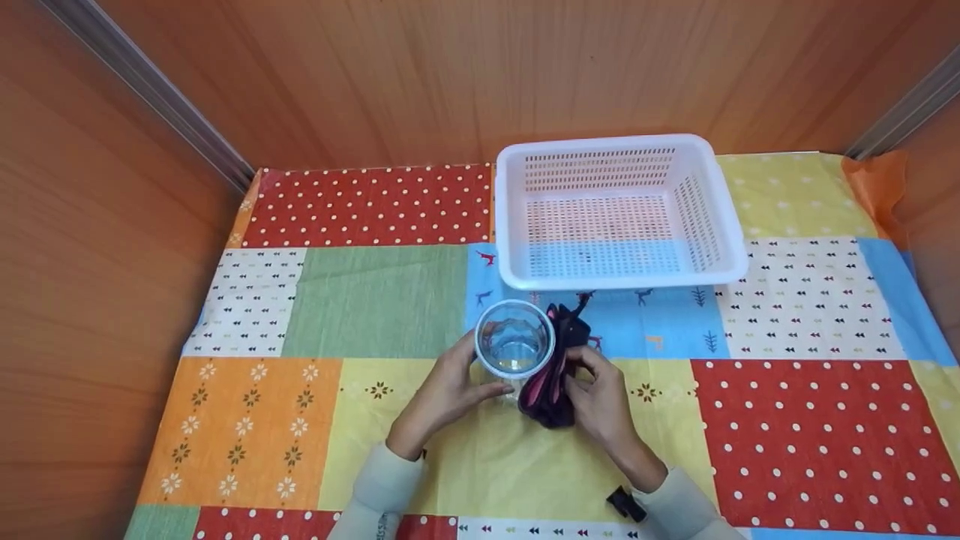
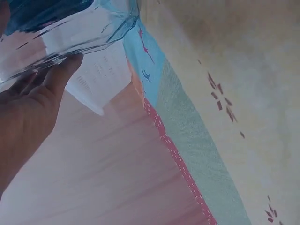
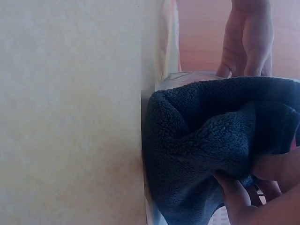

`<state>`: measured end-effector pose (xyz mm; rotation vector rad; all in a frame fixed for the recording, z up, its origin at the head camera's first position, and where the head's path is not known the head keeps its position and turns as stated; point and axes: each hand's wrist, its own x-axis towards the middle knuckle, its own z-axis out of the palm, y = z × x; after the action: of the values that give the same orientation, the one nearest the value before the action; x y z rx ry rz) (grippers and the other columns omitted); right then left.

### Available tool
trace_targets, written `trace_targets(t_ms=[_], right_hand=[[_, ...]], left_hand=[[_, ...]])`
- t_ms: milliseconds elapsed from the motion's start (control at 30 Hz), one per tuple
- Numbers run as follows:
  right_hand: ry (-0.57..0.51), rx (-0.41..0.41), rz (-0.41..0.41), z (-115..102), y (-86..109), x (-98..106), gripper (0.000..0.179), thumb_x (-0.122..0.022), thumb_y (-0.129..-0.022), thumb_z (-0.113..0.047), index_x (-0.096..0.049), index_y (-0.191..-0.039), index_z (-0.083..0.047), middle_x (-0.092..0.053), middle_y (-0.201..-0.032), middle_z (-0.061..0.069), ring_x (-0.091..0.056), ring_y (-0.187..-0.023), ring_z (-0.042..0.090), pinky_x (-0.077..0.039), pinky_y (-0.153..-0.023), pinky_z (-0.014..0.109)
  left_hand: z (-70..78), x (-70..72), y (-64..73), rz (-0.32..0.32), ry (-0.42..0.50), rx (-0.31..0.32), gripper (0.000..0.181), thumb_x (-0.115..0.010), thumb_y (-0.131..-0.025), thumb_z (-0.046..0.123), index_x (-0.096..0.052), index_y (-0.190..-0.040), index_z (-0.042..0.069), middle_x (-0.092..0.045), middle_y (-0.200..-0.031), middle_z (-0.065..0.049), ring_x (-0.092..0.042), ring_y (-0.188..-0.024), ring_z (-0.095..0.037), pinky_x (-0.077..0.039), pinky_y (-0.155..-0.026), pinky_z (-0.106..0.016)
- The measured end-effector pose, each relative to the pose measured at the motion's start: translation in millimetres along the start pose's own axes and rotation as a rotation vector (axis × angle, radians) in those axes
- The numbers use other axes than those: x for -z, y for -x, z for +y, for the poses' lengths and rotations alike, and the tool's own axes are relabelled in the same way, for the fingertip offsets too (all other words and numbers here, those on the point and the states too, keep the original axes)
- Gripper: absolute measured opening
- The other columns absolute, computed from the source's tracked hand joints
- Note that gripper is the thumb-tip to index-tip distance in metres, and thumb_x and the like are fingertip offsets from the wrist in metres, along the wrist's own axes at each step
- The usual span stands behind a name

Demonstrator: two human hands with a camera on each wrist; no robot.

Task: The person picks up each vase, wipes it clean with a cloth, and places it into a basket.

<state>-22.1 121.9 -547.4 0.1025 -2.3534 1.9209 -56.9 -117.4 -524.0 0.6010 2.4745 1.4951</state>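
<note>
A clear glass jar or cup (image 1: 514, 346) stands upright in front of the person, its round mouth facing the head camera. The left hand (image 1: 448, 386) grips it from the left, thumb on the near side and fingers round the far side. In the left wrist view, the fingertips lie against the glass's faceted wall (image 2: 101, 40). Against the glass's right side is a bunched dark fleecy cloth (image 1: 551, 411) with pink showing in its folds. The right hand (image 1: 604, 397) pinches this cloth between thumb and fingers. The cloth hides much of the glass in the right wrist view.
Behind the hands stands a white perforated plastic basket (image 1: 622, 283), with nothing seen inside. A patchwork tablecloth (image 1: 382, 300) covers the table. Wood-grain panels (image 1: 375, 82) rise at the back and both sides. A black strap end (image 1: 626, 504) sticks out by the right sleeve.
</note>
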Motion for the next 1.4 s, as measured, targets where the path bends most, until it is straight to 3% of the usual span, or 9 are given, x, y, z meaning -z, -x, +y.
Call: trace_targets(t_ms=[333, 467, 733, 1033, 1167, 1400], right_hand=[[-0.058, -0.005, 0.005, -16.5, -1.2, -2.8, 0.025, -0.062, -0.090, 0.020, -0.072, -0.109, 0.006, -0.069, -0.114, 0.022, -0.067, -0.117, 0.023, -0.061, -0.087, 0.027], [-0.078, 0.000, 0.007, -20.3, -1.5, -3.7, 0.026, -0.061, -0.089, 0.022, -0.071, -0.108, 0.007, -0.067, -0.113, 0.022, -0.066, -0.115, 0.014, -0.062, -0.087, 0.026], [-0.018, 0.070, 0.012, -4.3, -3.1, -3.7, 0.024, -0.063, -0.089, 0.021, -0.072, -0.102, 0.003, -0.069, -0.106, 0.014, -0.065, -0.108, 0.012, -0.061, -0.083, 0.022], [0.090, 0.093, 0.004, 13.9, -4.4, -0.7, 0.023, -0.067, -0.087, 0.019, -0.072, -0.099, 0.000, -0.072, -0.100, 0.009, -0.064, -0.096, 0.010, -0.057, -0.089, 0.033], [0.065, 0.064, -0.003, 9.6, -4.0, 0.0, 0.021, -0.069, -0.089, 0.016, -0.074, -0.101, 0.000, -0.074, -0.104, 0.010, -0.066, -0.102, 0.013, -0.056, -0.093, 0.028], [-0.054, 0.053, 0.003, -13.2, -5.6, -1.4, 0.024, -0.065, -0.088, 0.020, -0.075, -0.103, 0.005, -0.071, -0.110, 0.019, -0.064, -0.110, 0.009, -0.061, -0.084, 0.022]], left_hand=[[-2.1, -10.7, 6.1, 0.111, 0.012, -0.050, 0.085, -0.090, -0.081, 0.008, -0.048, -0.155, 0.004, -0.058, -0.150, -0.020, -0.052, -0.143, -0.037, -0.046, -0.118, -0.050], [-2.3, -12.2, 7.2, 0.126, 0.010, -0.040, 0.085, -0.091, -0.080, 0.008, -0.049, -0.154, 0.002, -0.059, -0.149, -0.021, -0.054, -0.141, -0.039, -0.046, -0.117, -0.050], [-3.4, -14.9, 7.1, 0.162, -0.050, -0.076, 0.086, -0.093, -0.078, 0.011, -0.050, -0.152, -0.001, -0.061, -0.147, -0.021, -0.057, -0.138, -0.040, -0.050, -0.113, -0.053], [-1.7, -15.2, 7.6, 0.149, -0.019, -0.046, 0.090, -0.092, -0.078, 0.014, -0.048, -0.155, 0.001, -0.059, -0.150, -0.021, -0.055, -0.140, -0.041, -0.048, -0.115, -0.052], [-1.0, -15.4, 7.9, 0.143, -0.003, -0.037, 0.090, -0.092, -0.079, 0.011, -0.047, -0.156, 0.002, -0.058, -0.151, -0.021, -0.054, -0.141, -0.041, -0.047, -0.116, -0.051], [-1.2, -14.8, 7.3, 0.150, -0.017, -0.047, 0.088, -0.091, -0.079, 0.007, -0.048, -0.155, 0.001, -0.058, -0.150, -0.022, -0.054, -0.140, -0.042, -0.049, -0.114, -0.051]])
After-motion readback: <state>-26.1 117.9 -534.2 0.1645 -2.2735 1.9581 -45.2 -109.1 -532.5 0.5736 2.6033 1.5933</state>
